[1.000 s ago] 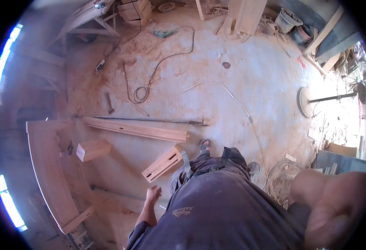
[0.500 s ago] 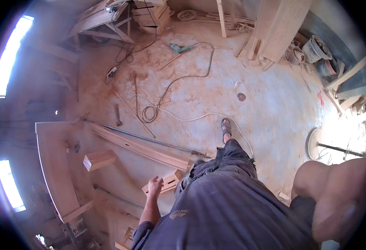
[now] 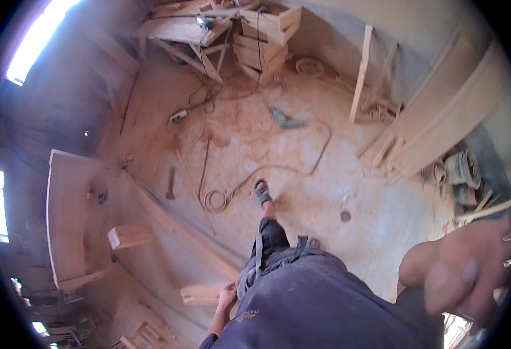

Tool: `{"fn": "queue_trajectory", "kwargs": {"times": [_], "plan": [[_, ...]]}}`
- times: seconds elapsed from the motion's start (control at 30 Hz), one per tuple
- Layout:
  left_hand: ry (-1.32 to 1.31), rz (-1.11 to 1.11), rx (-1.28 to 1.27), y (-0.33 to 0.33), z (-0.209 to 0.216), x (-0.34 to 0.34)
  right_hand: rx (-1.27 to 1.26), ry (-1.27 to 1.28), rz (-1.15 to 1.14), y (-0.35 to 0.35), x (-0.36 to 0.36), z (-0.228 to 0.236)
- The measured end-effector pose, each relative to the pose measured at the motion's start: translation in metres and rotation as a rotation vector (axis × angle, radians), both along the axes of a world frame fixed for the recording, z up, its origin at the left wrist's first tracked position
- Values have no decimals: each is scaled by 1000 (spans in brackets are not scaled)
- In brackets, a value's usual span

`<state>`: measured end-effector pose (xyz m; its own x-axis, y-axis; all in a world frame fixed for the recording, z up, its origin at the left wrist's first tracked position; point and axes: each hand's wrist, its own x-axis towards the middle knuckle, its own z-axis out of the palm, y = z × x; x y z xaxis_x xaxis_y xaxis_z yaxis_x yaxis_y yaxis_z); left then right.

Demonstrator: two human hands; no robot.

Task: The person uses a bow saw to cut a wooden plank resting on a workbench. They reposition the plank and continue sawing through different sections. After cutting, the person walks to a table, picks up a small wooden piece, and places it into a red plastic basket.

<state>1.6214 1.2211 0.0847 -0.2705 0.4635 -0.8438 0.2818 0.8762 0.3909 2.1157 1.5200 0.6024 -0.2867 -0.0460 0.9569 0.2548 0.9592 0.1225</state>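
Observation:
My left hand [image 3: 227, 295] hangs at my left side, close to the waist of my dark shirt [image 3: 313, 296]. Its fingers look curled, with nothing visible in them. Below and beyond it, a wooden piece [image 3: 200, 294] lies on the floor, partly behind the hand. My right arm is bent up close to the camera at the right edge. There my right hand [image 3: 497, 244] is blurred and partly cut off, and whatever it might hold cannot be made out.
A long timber [image 3: 177, 218] and a wooden block [image 3: 132, 237] lie left. Ahead are a green power tool [image 3: 285, 118], a coiled cable [image 3: 216, 201] and a workbench [image 3: 180, 30]. Planks [image 3: 441, 116] lean at the right beside buckets [image 3: 463, 168]. A large panel [image 3: 66, 221] stands far left.
The view has shifted as I step: the other foot is now forward on the floor. My left hand has drawn in against my waist. The right arm remains raised.

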Motion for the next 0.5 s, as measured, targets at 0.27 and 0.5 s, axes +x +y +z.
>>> {"fn": "queue_trajectory", "kwargs": {"times": [0.27,0.5], "plan": [[-35,174,20,235,-24,-37,-1241,-296,-676,302,-23,-221],[326,2,308,565,-13,-155,-2116,-903,-622,270,27,-456]]}}
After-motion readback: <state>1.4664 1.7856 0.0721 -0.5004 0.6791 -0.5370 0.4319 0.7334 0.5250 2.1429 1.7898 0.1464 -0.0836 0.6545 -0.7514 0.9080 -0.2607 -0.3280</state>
